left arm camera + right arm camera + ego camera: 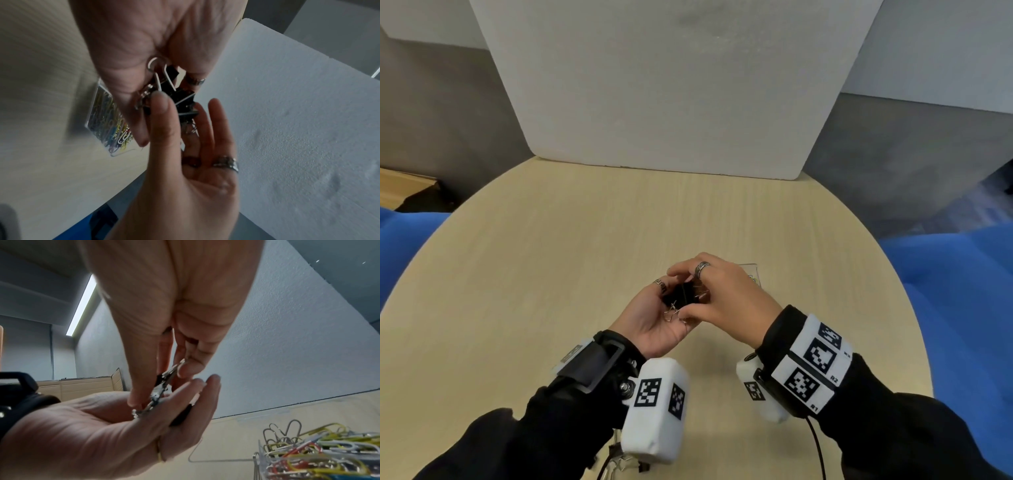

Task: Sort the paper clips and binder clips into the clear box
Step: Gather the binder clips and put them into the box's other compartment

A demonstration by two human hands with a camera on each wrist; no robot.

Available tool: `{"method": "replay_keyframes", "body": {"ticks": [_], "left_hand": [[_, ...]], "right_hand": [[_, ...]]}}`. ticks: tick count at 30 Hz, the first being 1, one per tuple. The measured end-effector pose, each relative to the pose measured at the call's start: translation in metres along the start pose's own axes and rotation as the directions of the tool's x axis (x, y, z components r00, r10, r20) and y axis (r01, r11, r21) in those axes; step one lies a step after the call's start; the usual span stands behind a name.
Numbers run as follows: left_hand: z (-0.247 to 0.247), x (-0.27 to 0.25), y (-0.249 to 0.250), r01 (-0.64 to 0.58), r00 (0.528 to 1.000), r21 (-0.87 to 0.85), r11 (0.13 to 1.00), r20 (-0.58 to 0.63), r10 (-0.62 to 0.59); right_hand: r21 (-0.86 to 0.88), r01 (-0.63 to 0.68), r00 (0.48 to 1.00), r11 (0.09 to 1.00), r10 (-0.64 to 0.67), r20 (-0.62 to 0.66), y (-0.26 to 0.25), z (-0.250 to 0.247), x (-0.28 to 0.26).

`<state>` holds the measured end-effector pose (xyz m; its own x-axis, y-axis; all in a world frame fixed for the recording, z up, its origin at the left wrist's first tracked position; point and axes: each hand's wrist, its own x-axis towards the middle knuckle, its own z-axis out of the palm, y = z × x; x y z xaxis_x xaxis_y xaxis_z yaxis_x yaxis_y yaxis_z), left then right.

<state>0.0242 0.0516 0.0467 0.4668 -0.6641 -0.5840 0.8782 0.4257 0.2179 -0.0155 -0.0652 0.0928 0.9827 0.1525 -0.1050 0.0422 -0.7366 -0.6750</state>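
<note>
Mid-task. Clear box [107, 116] on bench [551, 274], at 2 o'clock of hands, already heaped with paper clips [320, 454]. Left hand [654, 318] cups binder clips [681, 298]; right hand [722, 294] pinches one. Binder clips still unboxed.

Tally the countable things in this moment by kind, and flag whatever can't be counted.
Hands: 2 (left hand, right hand)
Clear box: 1
Foam board: 1
Table: 1
Total: 5
Not countable: black binder clips bunched between both hands; coloured paper clips piled in the box.
</note>
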Motion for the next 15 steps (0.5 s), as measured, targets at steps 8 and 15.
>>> {"method": "replay_keyframes", "body": {"ticks": [8, 15], "left_hand": [[-0.003, 0.000, 0.009, -0.018, 1.000, -0.026, 0.999, -0.022, 0.017], [0.000, -0.004, 0.016, -0.037, 0.997, -0.093, 0.995, -0.068, 0.031]], "right_hand": [[0.042, 0.037, 0.999, 0.998, -0.036, -0.040, 0.007, -0.001, 0.005], [0.171, -0.004, 0.981, 0.985, 0.037, -0.190, 0.028, -0.011, 0.012]]}}
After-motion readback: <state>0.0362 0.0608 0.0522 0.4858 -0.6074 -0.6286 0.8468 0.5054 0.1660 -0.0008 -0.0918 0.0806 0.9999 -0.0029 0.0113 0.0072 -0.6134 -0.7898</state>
